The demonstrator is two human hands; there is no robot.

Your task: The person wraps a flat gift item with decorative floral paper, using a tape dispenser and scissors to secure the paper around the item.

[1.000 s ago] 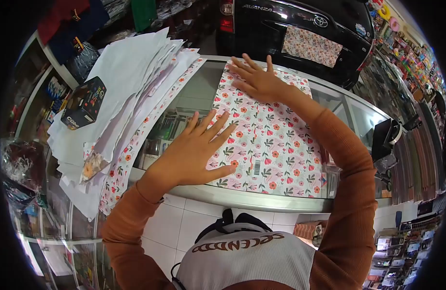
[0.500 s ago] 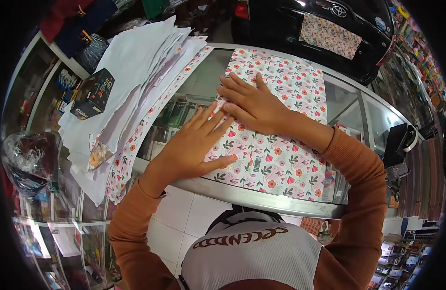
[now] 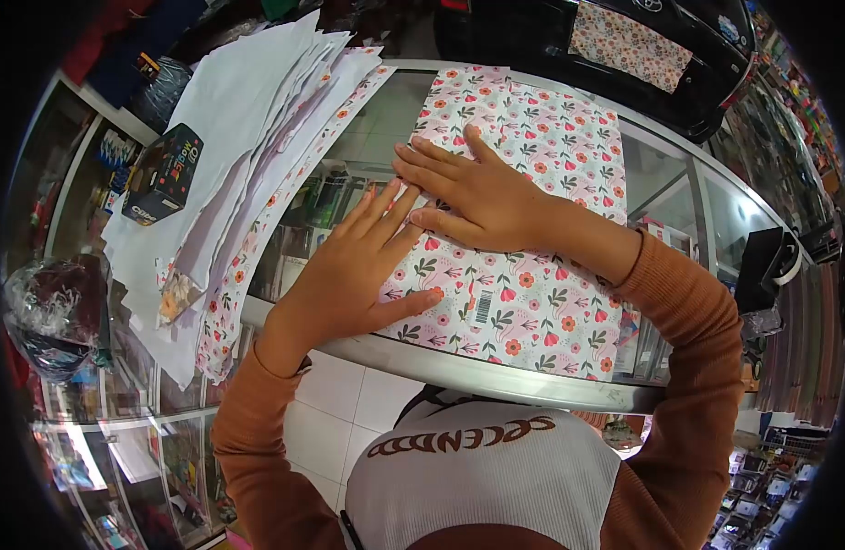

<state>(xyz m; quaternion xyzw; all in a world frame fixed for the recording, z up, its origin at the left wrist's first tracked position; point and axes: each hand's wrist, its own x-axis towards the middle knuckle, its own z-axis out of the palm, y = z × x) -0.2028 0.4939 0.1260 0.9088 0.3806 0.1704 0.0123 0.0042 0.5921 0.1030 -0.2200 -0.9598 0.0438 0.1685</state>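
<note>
A sheet of floral wrapping paper (image 3: 551, 275), white with pink and orange flowers, lies folded on the glass counter, a barcode printed near its front. My left hand (image 3: 354, 266) rests flat over the paper's left edge, fingers extended and thumb spread toward the barcode. Just beyond it my right hand (image 3: 477, 194) lies palm down on the paper, fingers pointing left. Its fingertips touch or overlap those of the left hand. Neither hand grips anything visible.
To the left, a stack of large white-backed sheets (image 3: 230, 119) carries a black cube box (image 3: 164, 174). A plastic-wrapped bundle (image 3: 58, 316) sits farther left. The counter's metal edge (image 3: 496, 376) runs before me. A black car (image 3: 514, 55) stands behind the counter; a black object (image 3: 762, 270) is at right.
Both hands have shifted slightly left along the paper, staying flat and close together. The view has tilted a little, so the counter and car sit higher in the picture.
</note>
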